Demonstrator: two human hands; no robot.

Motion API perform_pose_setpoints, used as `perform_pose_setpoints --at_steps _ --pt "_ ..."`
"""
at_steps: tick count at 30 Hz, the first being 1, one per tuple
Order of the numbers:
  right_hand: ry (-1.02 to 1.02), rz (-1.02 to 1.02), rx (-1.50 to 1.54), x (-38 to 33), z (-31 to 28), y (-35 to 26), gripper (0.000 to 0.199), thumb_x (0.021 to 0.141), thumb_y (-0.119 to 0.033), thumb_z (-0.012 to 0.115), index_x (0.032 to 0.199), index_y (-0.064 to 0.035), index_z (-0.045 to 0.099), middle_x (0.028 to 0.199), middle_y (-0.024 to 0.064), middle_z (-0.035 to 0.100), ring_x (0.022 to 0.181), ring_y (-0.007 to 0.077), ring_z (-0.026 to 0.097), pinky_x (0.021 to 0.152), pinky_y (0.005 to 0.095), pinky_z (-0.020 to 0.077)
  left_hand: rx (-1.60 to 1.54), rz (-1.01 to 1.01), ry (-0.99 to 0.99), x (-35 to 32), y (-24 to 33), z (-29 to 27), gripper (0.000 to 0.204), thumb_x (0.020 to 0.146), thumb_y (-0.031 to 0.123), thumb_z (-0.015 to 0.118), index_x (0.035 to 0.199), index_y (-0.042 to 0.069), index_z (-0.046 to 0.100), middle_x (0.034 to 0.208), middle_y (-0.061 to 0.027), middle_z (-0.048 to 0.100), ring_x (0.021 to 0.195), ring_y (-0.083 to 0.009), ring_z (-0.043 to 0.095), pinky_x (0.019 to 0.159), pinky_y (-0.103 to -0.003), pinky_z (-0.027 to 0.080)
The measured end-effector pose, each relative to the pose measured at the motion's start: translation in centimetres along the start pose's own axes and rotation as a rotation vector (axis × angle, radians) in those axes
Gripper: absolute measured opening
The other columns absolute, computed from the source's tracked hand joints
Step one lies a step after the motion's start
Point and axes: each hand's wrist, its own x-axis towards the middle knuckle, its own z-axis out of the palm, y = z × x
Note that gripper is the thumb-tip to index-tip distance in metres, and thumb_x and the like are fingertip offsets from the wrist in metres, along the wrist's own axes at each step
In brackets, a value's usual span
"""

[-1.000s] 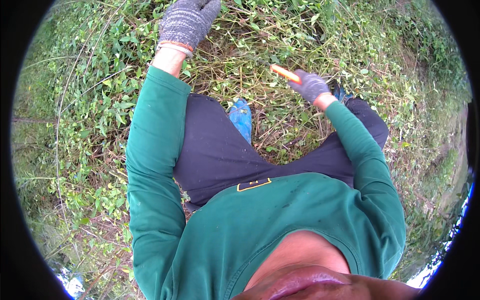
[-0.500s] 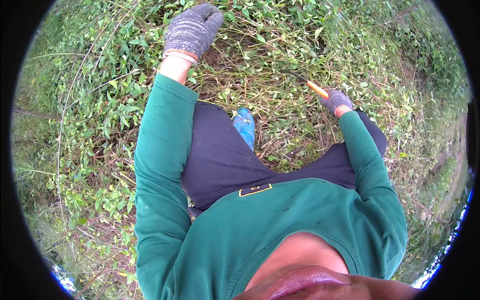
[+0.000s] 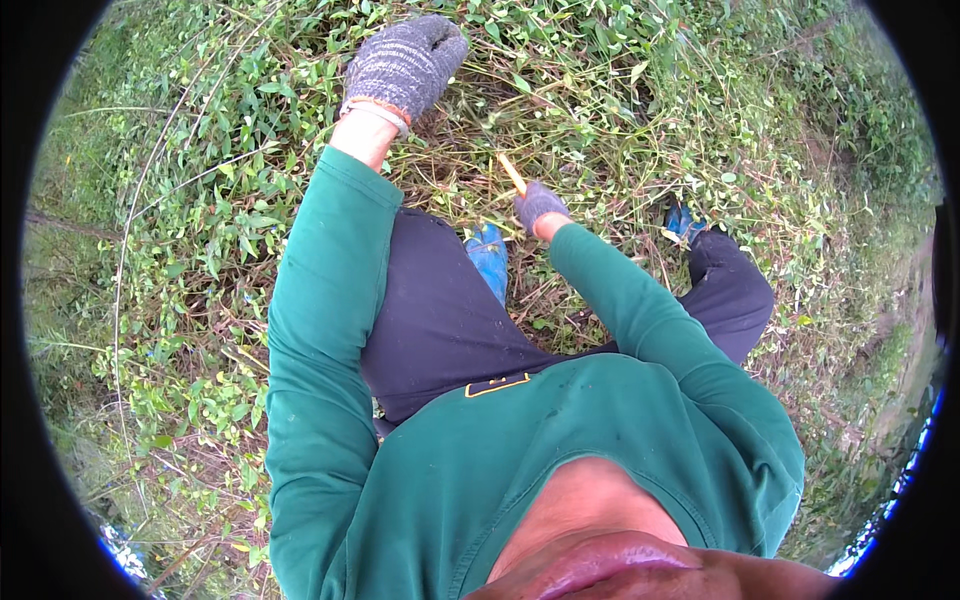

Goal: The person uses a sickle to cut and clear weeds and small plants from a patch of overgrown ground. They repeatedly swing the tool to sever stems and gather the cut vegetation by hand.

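My left hand [image 3: 405, 68], in a grey knitted glove with an orange cuff, reaches far forward over the low green plants [image 3: 545, 80]. Its fingers curl down and look closed; whatever is in them is hidden beneath the glove. Closer to me and right of it, my right hand [image 3: 541, 203], gloved too, is wrapped round the orange handle of a sickle [image 3: 511, 173]. The handle points forward and left toward the stems below my left hand. I cannot make out the blade among the leaves.
Two blue boots stand on the ground, the left boot [image 3: 488, 262] ahead of my body and the right boot [image 3: 685, 224] farther right. Cut or flattened stems [image 3: 590, 290] lie between my legs. Long thin bare stems [image 3: 127, 230] arch up on the left.
My right hand has swept left with the sickle, from beside my right knee to between my legs. The blade has passed out of sight. My left hand has shifted slightly right and nearer.
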Motion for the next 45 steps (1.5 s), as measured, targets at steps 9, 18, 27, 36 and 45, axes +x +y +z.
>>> perform_pose_setpoints --at_steps 9,18,27,36,45 --pt "-0.157 -0.121 -0.024 -16.9 -5.4 10.9 0.043 0.084 -0.037 0.057 0.103 0.0025 0.056 0.076 0.018 0.062 0.068 0.0294 0.063 0.062 0.0404 0.0485 -0.046 0.145 0.124 -1.5 1.3 -1.8 0.033 0.086 0.037 0.057 0.104 0.011 0.064 0.096 -0.0138 0.065 0.089 -0.034 0.062 0.077 -0.041 0.049" --pt "0.147 -0.153 0.248 0.6 -7.0 -0.1 0.044 0.088 -0.04 0.053 0.1 0.0022 0.057 0.076 0.0197 0.062 0.067 0.0306 0.062 0.063 0.0416 0.0494 0.002 0.167 0.12 -0.8 0.3 -1.4 0.035 0.086 0.038 0.057 0.105 0.009 0.064 0.101 -0.0156 0.064 0.093 -0.0355 0.061 0.08 -0.042 0.048" --pt "-0.33 0.068 0.401 -15.3 -6.5 8.2 0.042 0.086 -0.034 0.056 0.101 0.0053 0.054 0.062 0.0095 0.056 0.049 0.0201 0.056 0.045 0.0345 0.044 0.048 0.14 0.05 -1.0 -1.4 -0.5 0.041 0.087 0.042 0.057 0.109 0.008 0.065 0.114 -0.0136 0.062 0.106 -0.0317 0.058 0.09 -0.038 0.046" --pt "-0.19 0.112 0.879 -18.5 -12.2 12.0 0.027 0.089 -0.029 0.059 0.098 -0.0064 0.048 0.06 -0.0005 0.046 0.04 0.0102 0.043 0.034 0.0266 0.0331 -0.048 0.077 0.033 -1.1 0.5 -0.9 0.039 0.086 0.042 0.057 0.107 0.011 0.064 0.097 -0.0134 0.067 0.09 -0.0304 0.064 0.08 -0.039 0.049" --pt "0.252 -0.419 0.227 -16.8 -11.6 8.9 0.04 0.086 -0.035 0.061 0.103 0.0 0.056 0.09 0.0251 0.061 0.084 0.0405 0.059 0.071 0.0452 0.0466 0.021 -0.078 0.028 -4.4 1.6 -0.4 0.032 0.084 0.035 0.06 0.101 0.009 0.067 0.094 -0.013 0.068 0.086 -0.0292 0.064 0.079 -0.037 0.048"
